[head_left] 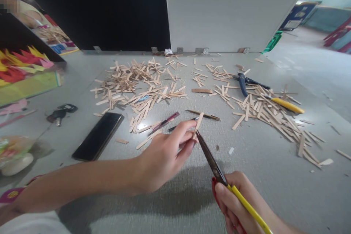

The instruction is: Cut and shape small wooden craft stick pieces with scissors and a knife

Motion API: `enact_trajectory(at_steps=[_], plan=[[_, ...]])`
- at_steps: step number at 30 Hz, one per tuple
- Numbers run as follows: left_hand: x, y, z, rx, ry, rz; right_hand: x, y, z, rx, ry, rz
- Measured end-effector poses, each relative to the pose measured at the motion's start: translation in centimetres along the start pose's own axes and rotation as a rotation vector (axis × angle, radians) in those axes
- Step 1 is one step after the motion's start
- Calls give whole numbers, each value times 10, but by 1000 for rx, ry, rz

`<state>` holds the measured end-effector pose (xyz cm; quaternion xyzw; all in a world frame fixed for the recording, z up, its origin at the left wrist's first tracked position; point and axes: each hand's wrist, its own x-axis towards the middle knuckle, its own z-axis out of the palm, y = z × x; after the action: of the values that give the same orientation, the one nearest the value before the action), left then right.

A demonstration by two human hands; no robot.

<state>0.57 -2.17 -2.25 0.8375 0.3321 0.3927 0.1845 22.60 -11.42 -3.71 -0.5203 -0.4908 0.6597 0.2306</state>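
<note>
Pinching a slim wooden stick point(200, 120) above a gray counter point(296, 186), the left hand point(161, 157) of a person seen from the head camera meets the tip of the scissors point(208, 153) held in the right hand point(238, 197). The left grip is clamped on the wooden stick along its lower part, the other end standing free, tilted up and to the right. The right grip is wrapped around the red and yellow handles; the dark blades appear together, pointing far and left, though whether their tip touches the wood or merely overlaps it cannot be told. Light, dry and stiff by its look, the wooden stick should be easy to hold but liable to split along its grain if bent; it is probably best taken by its flat faces near one end, fingertips clear of the blades. Beyond the hands, sticks lie in a left heap point(131, 75) and a right heap point(263, 108), the latter beside blue-handled pliers point(242, 85) and a yellow-handled tool point(287, 105). A dark phone point(98, 137) lies at left, near keys point(58, 115).
</note>
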Motion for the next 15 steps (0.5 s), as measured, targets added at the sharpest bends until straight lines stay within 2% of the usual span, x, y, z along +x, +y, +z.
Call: enact_trajectory(at_steps=[9,15], plan=[[1,3,0,-22,-2,-25,2,1,5,-38,44,45],[3,3,0,-137,-26,-68,0,2,2,-67,22,56]])
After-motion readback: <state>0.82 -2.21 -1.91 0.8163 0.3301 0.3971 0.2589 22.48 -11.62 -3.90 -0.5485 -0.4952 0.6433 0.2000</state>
